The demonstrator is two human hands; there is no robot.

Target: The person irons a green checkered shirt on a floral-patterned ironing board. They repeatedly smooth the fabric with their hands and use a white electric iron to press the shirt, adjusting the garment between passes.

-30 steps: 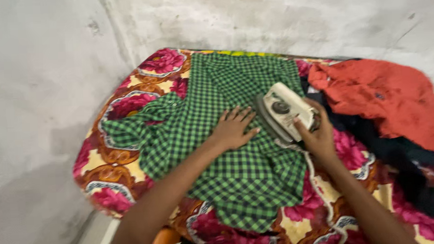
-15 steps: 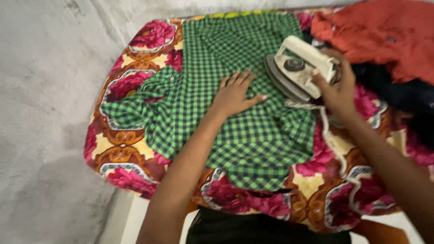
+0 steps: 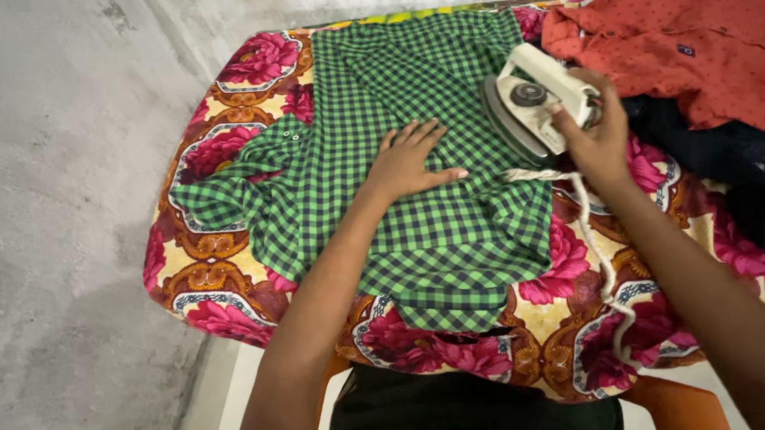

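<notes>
My left hand (image 3: 410,160) lies flat and open on the green checked shirt (image 3: 415,170), fingers spread, pressing the cloth down. My right hand (image 3: 598,141) is closed around the handle of the cream electric iron (image 3: 532,105), which is tilted up on its edge, its metal plate facing my left hand and only its lower rim near the cloth. The iron's braided white cord (image 3: 604,265) runs down beside my right arm.

The shirt is spread over the counter, on a padded cover with big pink flowers (image 3: 220,239). I judge the work is only partly done: the middle of the shirt looks quite flat, but the sleeve at the left is folded and wrinkled, and the lower edge hangs over the front.

A rust-red shirt (image 3: 693,47) with small dots lies crumpled at the far right, on top of dark clothes (image 3: 742,182); it has one small dark rectangular label on the chest. I see no packages or signs.
</notes>
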